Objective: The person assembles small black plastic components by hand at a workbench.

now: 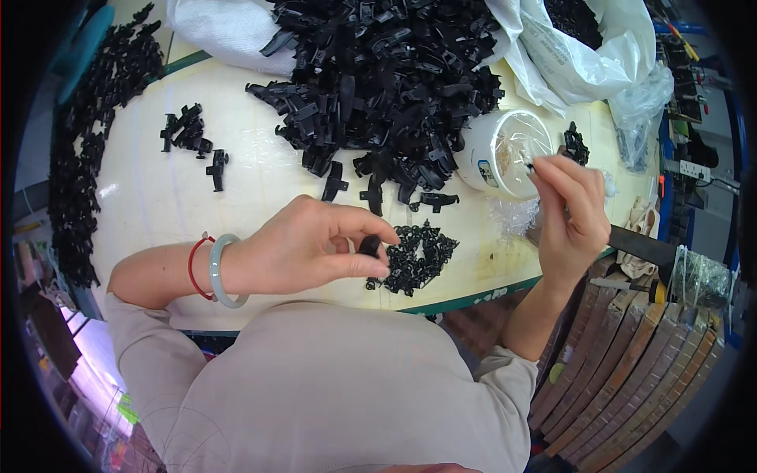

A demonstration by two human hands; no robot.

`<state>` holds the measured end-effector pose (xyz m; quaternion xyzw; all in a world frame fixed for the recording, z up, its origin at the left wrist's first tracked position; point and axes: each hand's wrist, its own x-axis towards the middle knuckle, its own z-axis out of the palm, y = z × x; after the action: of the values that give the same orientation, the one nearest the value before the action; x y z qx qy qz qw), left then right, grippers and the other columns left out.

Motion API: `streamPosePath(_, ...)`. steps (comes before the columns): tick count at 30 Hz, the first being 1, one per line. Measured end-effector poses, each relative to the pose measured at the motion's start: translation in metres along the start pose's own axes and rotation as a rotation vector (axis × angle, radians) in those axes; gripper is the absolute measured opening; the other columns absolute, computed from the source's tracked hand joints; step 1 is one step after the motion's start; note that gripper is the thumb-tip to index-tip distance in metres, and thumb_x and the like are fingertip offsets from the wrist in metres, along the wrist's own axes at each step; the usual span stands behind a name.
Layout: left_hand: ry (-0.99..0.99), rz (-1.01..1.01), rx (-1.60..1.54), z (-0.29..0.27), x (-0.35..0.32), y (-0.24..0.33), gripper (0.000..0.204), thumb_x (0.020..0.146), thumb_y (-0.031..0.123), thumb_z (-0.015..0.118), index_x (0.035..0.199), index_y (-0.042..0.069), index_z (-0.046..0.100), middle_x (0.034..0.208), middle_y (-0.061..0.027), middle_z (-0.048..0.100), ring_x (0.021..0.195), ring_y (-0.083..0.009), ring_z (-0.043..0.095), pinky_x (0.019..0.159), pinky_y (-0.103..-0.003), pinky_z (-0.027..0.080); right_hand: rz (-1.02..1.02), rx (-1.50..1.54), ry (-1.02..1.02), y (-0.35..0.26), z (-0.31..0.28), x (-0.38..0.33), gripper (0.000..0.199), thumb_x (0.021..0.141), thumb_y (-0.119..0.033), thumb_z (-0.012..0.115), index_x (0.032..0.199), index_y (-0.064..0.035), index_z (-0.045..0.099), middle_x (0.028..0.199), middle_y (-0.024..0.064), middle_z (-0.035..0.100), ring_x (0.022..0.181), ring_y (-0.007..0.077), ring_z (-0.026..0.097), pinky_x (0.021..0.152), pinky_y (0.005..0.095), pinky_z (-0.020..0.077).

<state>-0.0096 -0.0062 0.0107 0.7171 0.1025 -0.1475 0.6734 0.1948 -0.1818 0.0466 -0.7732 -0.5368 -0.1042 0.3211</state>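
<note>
My left hand [303,248] is closed around a black plastic part [370,245], much of it hidden by the fingers. It is just left of a small heap of tiny black clips [422,256] near the table's front edge. My right hand [574,209] is raised at the right, thumb and fingertips pinched on a tiny dark piece [531,168] whose shape I cannot make out. Close by those fingertips stands a white tub [479,154], with clear plastic film about its mouth. A big pile of black plastic parts [386,87] rises beyond both hands.
Several loose black parts [186,130] lie left of the pile, and many more line the table's left edge [79,181]. White plastic bags [544,59] stand at the back right. Beyond the table's green front edge [473,299], a stack of brown slats [631,363] is at the right.
</note>
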Motion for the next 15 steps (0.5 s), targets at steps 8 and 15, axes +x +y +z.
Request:
streamPosePath(8, -0.085, -0.078, -0.444, 0.001, 0.001, 0.002, 0.042, 0.093, 0.010, 0.051, 0.132, 0.002, 0.040, 0.090, -0.0043, 0.059, 0.072, -0.0082, 0.057, 0.063, -0.020, 0.048, 0.465, 0.686, 0.100, -0.037, 0.016, -0.042, 0.020, 0.070, 0.014, 0.066, 0.088, 0.0042, 0.067, 0.089, 0.0120, 0.063, 0.078, 0.0135, 0.059, 0.065, 0.0201, 0.0463)
streamPosePath(15, -0.272, -0.091, -0.475, -0.008, 0.005, 0.003, 0.045, 0.098, 0.029, 0.037, 0.137, 0.005, 0.032, 0.099, -0.0043, 0.048, 0.085, -0.0098, 0.050, 0.066, -0.022, 0.045, 0.533, 0.889, 0.046, -0.060, 0.037, -0.057, 0.020, 0.072, 0.015, 0.064, 0.090, 0.0055, 0.065, 0.091, 0.0153, 0.062, 0.080, 0.0176, 0.062, 0.069, 0.0236, 0.0516)
